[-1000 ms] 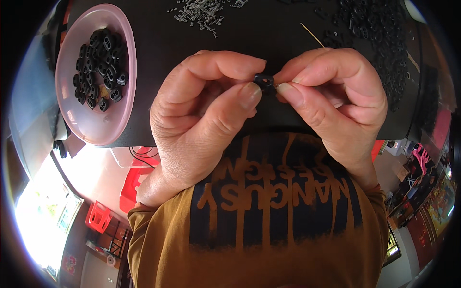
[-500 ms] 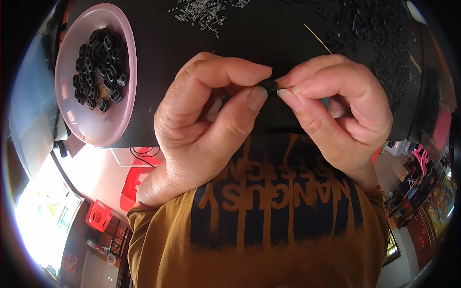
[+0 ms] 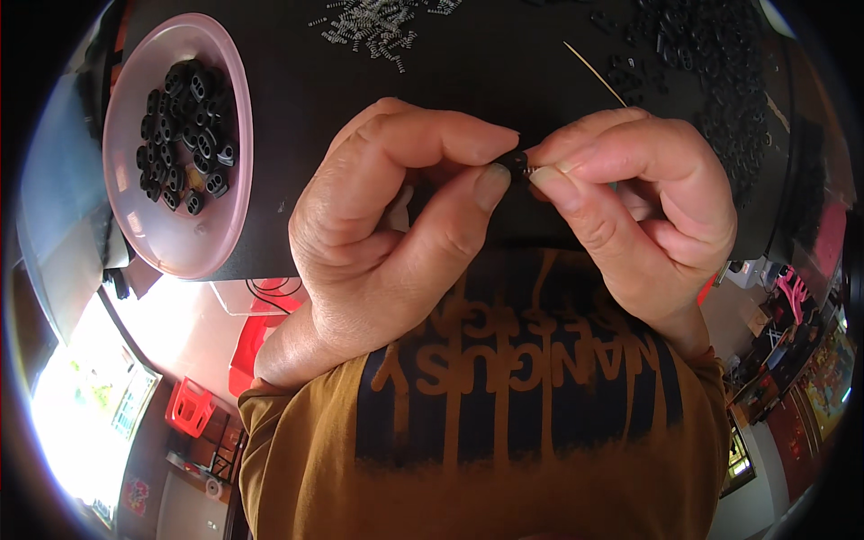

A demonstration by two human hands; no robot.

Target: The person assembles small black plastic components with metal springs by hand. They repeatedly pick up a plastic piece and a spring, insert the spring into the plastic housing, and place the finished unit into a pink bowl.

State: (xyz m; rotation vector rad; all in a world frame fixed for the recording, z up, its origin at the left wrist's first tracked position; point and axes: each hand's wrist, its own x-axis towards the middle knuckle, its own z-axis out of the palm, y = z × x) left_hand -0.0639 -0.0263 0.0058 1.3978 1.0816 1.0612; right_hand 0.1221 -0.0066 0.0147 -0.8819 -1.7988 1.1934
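Note:
My left hand (image 3: 396, 207) pinches a small black plastic cord lock piece (image 3: 517, 162) between thumb and forefinger, mostly hidden by the fingertips. Facing it, my right hand (image 3: 643, 202) is closed in a pinch on a tiny metal spring (image 3: 531, 169). The spring's end meets the side of the black piece. Both hands are held above the near edge of the dark table, fingertips almost touching. Beyond them lies a loose heap of small metal springs (image 3: 369, 27). At the left, several black two-holed cord locks (image 3: 184, 126) sit in a pink translucent bowl (image 3: 211, 243).
A large spread of black plastic parts (image 3: 693, 54) covers the table's far right. A thin wooden stick (image 3: 594, 72) lies just beyond my right hand. Below the table, a red stool (image 3: 191, 407) stands on the floor to the left.
Both hands have shifted slightly to the right. More of the spring shows between the right fingertips and the black piece, which is now more covered by my left fingers.

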